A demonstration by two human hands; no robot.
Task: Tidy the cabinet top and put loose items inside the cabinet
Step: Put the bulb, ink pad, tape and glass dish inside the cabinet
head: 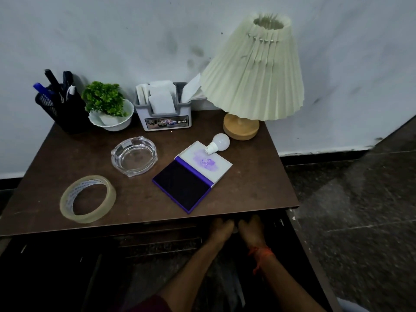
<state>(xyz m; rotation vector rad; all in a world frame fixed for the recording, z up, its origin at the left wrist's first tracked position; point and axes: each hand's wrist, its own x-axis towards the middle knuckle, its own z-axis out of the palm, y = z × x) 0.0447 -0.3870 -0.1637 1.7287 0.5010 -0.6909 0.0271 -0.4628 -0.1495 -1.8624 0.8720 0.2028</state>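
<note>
The brown cabinet top (258, 190) carries a roll of clear tape (88, 198) at the front left, a glass ashtray (134, 155) in the middle and an open purple stamp pad (191, 176) to its right. A white light bulb (219, 143) lies on the pad's lid. Below the front edge, my left hand (219, 228) and my right hand (251, 226) reach side by side into the dark space under the top. Their fingers are hidden beneath the edge. A red thread circles my right wrist.
Along the back wall stand a black mesh pen holder (65, 109), a small green plant in a white bowl (108, 109), a grey box of papers (163, 109) and a pleated table lamp (254, 70). Dark stone floor lies to the right.
</note>
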